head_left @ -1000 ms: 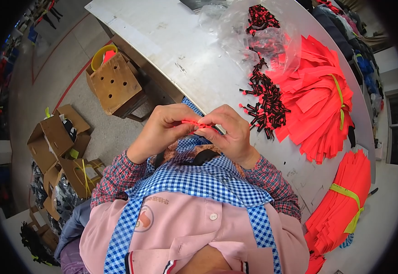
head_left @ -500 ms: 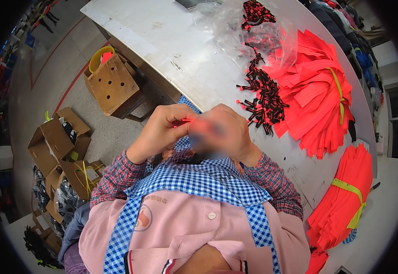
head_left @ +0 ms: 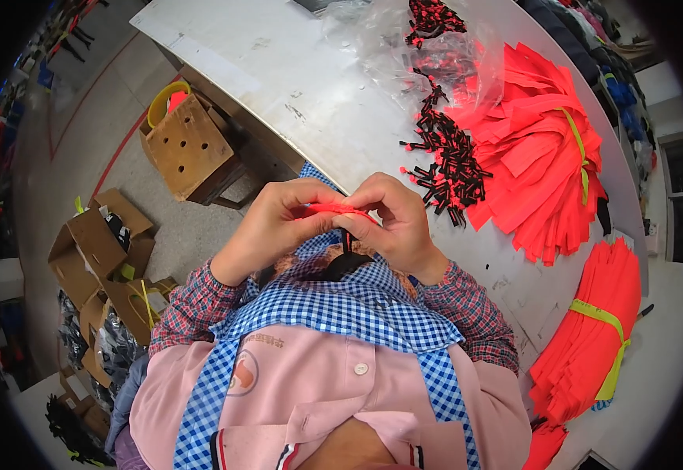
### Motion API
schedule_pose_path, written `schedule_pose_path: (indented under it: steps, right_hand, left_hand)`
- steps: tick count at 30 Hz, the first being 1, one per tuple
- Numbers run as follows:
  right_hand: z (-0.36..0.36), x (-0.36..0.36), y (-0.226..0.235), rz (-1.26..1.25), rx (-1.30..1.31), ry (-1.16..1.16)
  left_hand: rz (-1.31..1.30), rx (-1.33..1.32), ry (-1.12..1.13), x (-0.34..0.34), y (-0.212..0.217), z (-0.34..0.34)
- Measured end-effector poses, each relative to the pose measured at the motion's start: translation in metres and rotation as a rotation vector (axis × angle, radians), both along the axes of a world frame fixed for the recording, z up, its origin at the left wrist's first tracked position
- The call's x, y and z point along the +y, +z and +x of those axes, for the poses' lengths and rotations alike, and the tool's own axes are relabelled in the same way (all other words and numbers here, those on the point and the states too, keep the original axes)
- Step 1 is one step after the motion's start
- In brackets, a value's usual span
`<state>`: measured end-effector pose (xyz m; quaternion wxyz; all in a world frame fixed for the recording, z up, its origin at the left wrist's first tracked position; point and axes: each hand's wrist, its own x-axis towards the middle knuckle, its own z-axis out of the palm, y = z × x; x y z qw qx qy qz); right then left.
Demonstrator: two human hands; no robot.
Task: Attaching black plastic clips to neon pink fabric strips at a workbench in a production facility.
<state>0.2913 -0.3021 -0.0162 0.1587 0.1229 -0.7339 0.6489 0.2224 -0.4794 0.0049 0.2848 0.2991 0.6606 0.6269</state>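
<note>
— Both hands are meeting just above the near edge of the table [head_left: 294, 86]: the left hand [head_left: 275, 223] is pinching one end of a thin neon-orange strip [head_left: 330, 209], and the right hand [head_left: 396, 223] is pinching the other end, fingers curled tight around it.

— So where is the strip sitting?

— It is stretching between the two thumbs, held in the air close to the chest. A small black part [head_left: 347, 241] is hanging just under it, between the hands; I am judging that the person is fitting that part onto the strip, and the work on this piece is looking mid-way.

— What is the next move asking for?

— Probably a steady pinch on both ends, so the strip is not slipping while the part is being seated. That is my guess only.

— And the supplies?

— A loose heap of black pieces with orange tips [head_left: 447, 168] is lying on the table just beyond the right hand. A clear plastic bag [head_left: 404, 47] is lying farther back with more of them inside. A fan of orange strips tied with a yellow band [head_left: 545, 149] is touching that heap, and a second banded bundle [head_left: 592, 329] is lying well to the right. Open cardboard boxes [head_left: 102, 243] are standing on the floor to the left, and a holed wooden crate [head_left: 189, 145] is standing by the table.
</note>
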Motion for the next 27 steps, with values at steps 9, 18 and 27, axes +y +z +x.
schedule_pose_path:
  steps: [9, 18, 27]
  right_hand:
    - [-0.011, -0.002, -0.005, 0.110, 0.014, -0.048]
    - [-0.024, -0.013, -0.016, 0.135, -0.172, 0.012]
    - [-0.062, -0.039, -0.016, 0.068, -0.159, 0.083]
  left_hand:
    - [-0.043, -0.070, 0.053, -0.004, -0.004, -0.007]
    - [0.087, -0.139, 0.053, -0.019, -0.030, -0.016]
    - [0.272, -0.284, 0.118, -0.037, -0.038, -0.047]
